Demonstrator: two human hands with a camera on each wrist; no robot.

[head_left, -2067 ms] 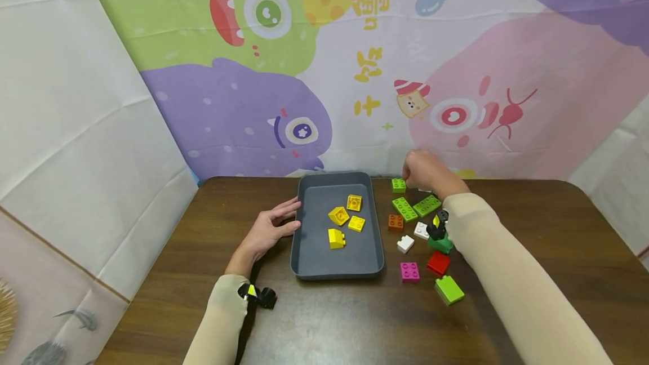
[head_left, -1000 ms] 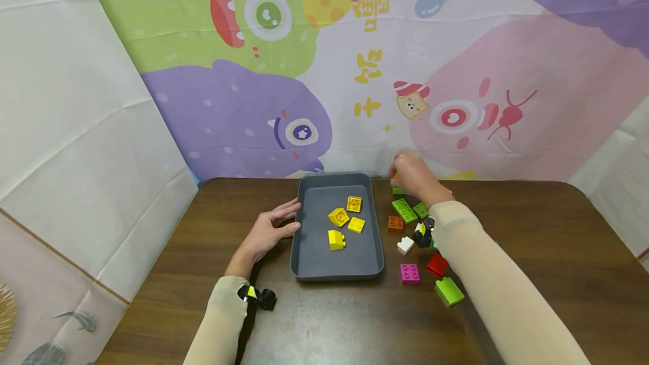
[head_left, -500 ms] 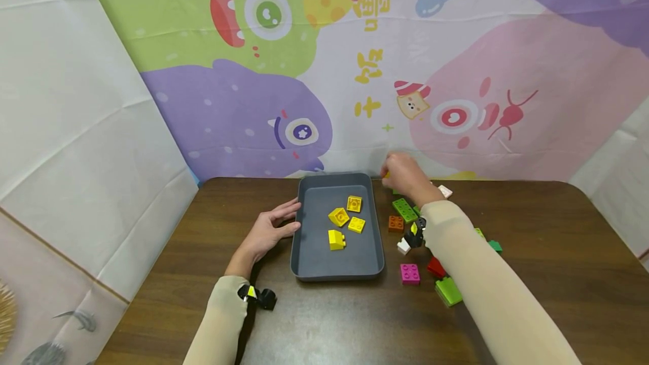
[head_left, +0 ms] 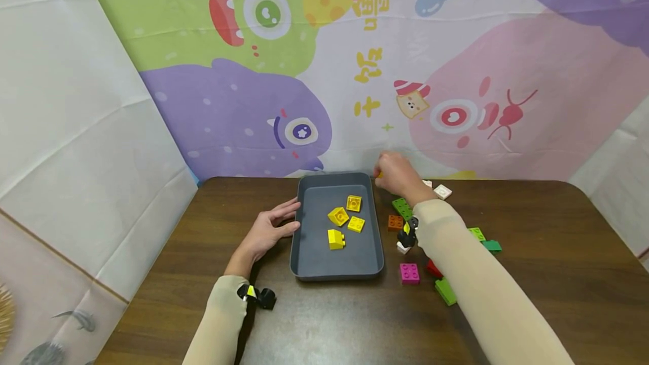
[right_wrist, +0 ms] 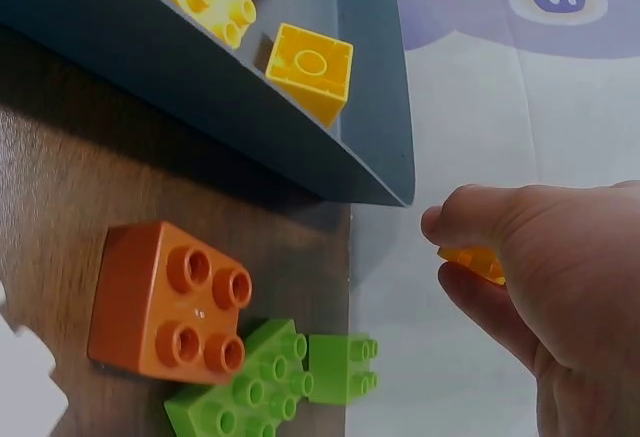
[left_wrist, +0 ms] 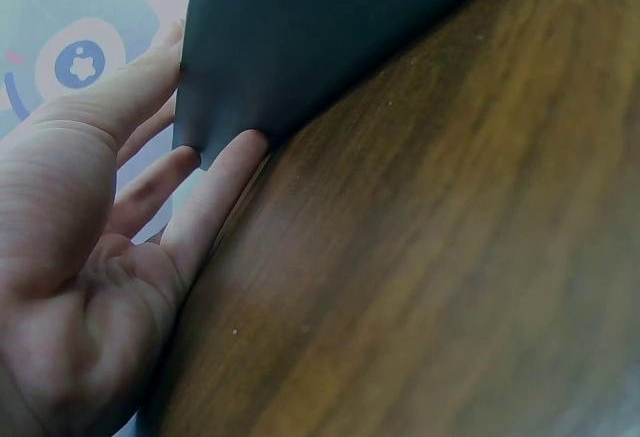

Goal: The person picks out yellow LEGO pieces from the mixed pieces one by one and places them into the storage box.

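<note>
The dark grey tray [head_left: 355,261] holds several yellow toy bricks [head_left: 336,239]. At its left side, my left hand [head_left: 263,232] touches the wall with fingertips and thumb extended; the left wrist view shows straight fingers against the tray's side. My right hand [head_left: 399,176] is raised just beyond the tray's far right corner. Between its thumb and fingers it pinches a yellow brick [right_wrist: 475,262], mostly covered by the hand. In the right wrist view, an orange-brown brick [right_wrist: 170,302] and a long green brick [right_wrist: 245,392] lie on the table beside the tray.
Right of the tray on the wooden table [head_left: 304,325] lie a magenta brick [head_left: 409,273], a lime brick [head_left: 446,292], a dark green brick [head_left: 492,246] and a white brick [head_left: 443,191]. The right sleeve partly covers a red brick [head_left: 433,268]. A patterned cloth [head_left: 243,123] hangs behind.
My right hand has moved left from the far bricks to the tray's far right corner, with a yellow brick now showing in its fingers. My left hand and the tray stay put.
</note>
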